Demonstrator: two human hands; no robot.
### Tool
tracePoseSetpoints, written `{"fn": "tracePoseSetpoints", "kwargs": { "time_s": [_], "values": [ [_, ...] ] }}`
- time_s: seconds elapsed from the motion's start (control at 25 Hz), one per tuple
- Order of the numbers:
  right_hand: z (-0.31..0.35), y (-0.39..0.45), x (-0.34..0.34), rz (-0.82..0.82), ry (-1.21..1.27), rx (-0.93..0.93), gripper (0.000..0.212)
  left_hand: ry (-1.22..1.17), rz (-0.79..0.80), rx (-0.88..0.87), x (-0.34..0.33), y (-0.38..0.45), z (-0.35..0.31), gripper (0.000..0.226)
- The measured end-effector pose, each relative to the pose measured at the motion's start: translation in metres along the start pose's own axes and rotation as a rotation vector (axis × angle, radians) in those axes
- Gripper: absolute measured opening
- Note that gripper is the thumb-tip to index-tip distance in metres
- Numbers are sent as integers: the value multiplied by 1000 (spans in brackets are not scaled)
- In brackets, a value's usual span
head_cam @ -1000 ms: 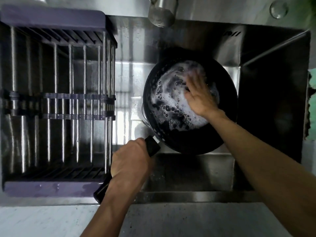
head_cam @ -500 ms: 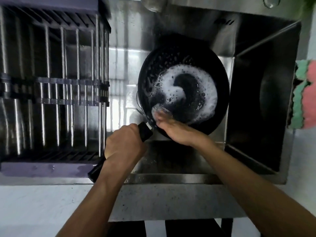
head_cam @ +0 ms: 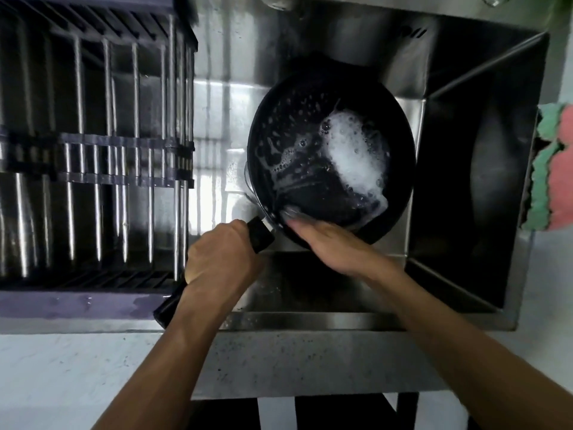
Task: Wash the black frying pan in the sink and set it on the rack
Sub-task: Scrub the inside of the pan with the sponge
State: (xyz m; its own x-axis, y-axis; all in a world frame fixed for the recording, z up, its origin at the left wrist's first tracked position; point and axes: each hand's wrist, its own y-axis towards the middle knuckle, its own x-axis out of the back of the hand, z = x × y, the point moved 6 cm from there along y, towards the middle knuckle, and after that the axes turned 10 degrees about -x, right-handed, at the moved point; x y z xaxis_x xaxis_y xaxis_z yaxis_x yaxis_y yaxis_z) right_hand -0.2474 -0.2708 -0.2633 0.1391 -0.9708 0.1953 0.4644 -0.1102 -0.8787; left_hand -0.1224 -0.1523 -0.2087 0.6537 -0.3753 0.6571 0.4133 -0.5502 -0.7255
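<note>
Black frying pan [head_cam: 331,156] held tilted over the sink [head_cam: 449,97]; left hand [head_cam: 221,256] clamped round its handle. Right hand [head_cam: 333,243], a second ago scrubbing mid-pan, now rubs the near rim by the handle, fingers [head_cam: 291,214] together and straight. Foam has slid rightward; judged mid-scrub, rinse and rack [head_cam: 93,156] still ahead.

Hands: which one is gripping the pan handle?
The left hand, fingers wrapped round the black handle. The right hand lies flat, fingers reaching over the pan's near rim.

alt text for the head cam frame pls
Left hand grips the handle of a soapy black frying pan held in a steel sink; right hand rubs its near rim with straight fingers. A dish rack sits left.
</note>
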Motion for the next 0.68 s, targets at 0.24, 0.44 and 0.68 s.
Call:
{"fn": "tracePoseSetpoints", "kwargs": {
  "time_s": [0.24,0.44,0.68],
  "values": [
    [-9,9,-6,2,-183,51,49,12,-5,13,-1,1,2,35],
    [-12,61,70,-387,-156,-96,55,15,-24,-17,-3,1,3,30],
    [20,76,59,-381,-85,37,53,5,9,-6,-5,3,3,28]
  ]
}}
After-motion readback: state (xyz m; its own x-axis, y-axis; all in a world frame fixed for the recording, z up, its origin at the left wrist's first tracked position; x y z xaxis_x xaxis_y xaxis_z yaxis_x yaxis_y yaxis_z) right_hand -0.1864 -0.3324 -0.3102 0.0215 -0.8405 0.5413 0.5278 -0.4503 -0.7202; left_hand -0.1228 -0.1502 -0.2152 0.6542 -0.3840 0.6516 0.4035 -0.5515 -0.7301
